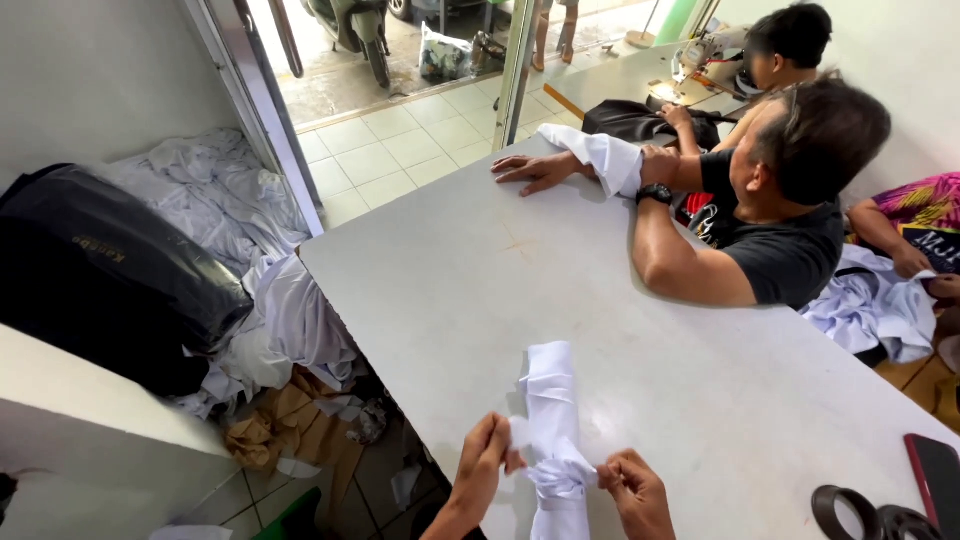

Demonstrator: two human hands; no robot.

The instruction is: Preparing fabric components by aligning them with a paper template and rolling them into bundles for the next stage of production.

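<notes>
A rolled white cloth bundle lies lengthwise on the white table near its front edge. My left hand pinches the bundle's left side at a knotted band of white fabric. My right hand grips the same knot from the right. Both hands are closed on the cloth where it is cinched.
A person in a dark shirt leans on the table's far right, one hand flat beside another white roll. More people sit behind. Black scissors and a red phone lie at right. White garments and a black bag pile at left.
</notes>
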